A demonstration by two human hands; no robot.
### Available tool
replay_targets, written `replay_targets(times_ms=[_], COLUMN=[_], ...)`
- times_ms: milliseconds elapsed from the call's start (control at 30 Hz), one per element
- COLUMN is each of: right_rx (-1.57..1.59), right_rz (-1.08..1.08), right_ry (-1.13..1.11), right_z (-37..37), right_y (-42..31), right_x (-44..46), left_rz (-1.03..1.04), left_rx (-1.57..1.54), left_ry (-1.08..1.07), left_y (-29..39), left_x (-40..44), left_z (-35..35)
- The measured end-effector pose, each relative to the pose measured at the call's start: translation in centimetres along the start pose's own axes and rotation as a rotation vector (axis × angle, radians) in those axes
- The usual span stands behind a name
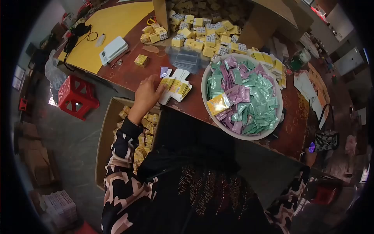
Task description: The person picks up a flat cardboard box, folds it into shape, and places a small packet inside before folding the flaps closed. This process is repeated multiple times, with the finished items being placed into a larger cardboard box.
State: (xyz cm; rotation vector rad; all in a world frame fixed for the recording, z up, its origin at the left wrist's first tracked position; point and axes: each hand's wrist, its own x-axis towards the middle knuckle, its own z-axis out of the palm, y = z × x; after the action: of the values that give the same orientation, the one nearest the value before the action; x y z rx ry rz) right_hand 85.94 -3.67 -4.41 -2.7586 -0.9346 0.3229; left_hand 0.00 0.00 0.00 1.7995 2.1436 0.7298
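Left fingers [152, 81] sit apart at flat yellow-and-white cardboard cartons [179, 87], likely light, bendable, best edge-held. Right hand's [310, 158] grip is unclear.

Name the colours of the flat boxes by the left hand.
Flat boxes: yellow and white, clearest in the head view.

The right hand [310, 159] is dim and blurred, its grip unclear. Print on the flat yellow cartons [180, 87] is too small to read, and the left sleeve [124, 158] hides part of the cardboard box [104, 150] below.
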Motion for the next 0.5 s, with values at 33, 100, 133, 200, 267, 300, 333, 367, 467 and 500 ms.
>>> replay_targets(times_ms=[33, 100, 133, 200, 267, 300, 333, 367, 467, 500], right_rx=[-0.023, -0.045, -0.056, -0.087, -0.118, -0.126, -0.031, 0.063, 0.265, 0.329], right_rz=[0.007, 0.012, 0.003, -0.013, -0.028, -0.028, -0.151, -0.267, -0.47, -0.552], right_ry=[0.026, 0.063, 0.11, 0.198, 0.287, 0.285, 0.382, 0.482, 0.511, 0.535], right_z=[-0.2, -0.4, -0.5, -0.9, -1.2, -1.3, -1.2, -1.4, -3.3, -4.2], right_y=[0.4, -1.2, -1.6, -2.1, -2.8, -3.0, -3.2, -3.1, -8.5, -11.2], right_x=[0.1, -0.1, -0.3, -0.9, -1.4, -1.4, -1.3, -1.3, -7.8, -11.4], left_rz=[-0.081, -0.161, -0.161, -0.167, -0.162, -0.166, -0.17, -0.168, -0.219, -0.173], left_rx=[0.029, 0.048, 0.073, 0.096, 0.144, 0.143, 0.155, 0.165, 0.05, 0.141], left_ry=[-0.03, -0.057, -0.053, -0.055, -0.084, -0.091, -0.089, -0.089, -0.225, -0.111], left_y=[0.9, 1.1, 1.3, 1.3, 1.2, 0.9, 0.5, 0.3, -0.6, -0.4], left_x=[0.0, 1.5, 1.9, 2.3, 2.7, 2.8, 3.0, 3.3, 4.7, 4.4], left_z=[0.3, 0.5, 0.7, 0.9, 1.1, 1.3, 1.5, 1.8, 1.6, 1.7])
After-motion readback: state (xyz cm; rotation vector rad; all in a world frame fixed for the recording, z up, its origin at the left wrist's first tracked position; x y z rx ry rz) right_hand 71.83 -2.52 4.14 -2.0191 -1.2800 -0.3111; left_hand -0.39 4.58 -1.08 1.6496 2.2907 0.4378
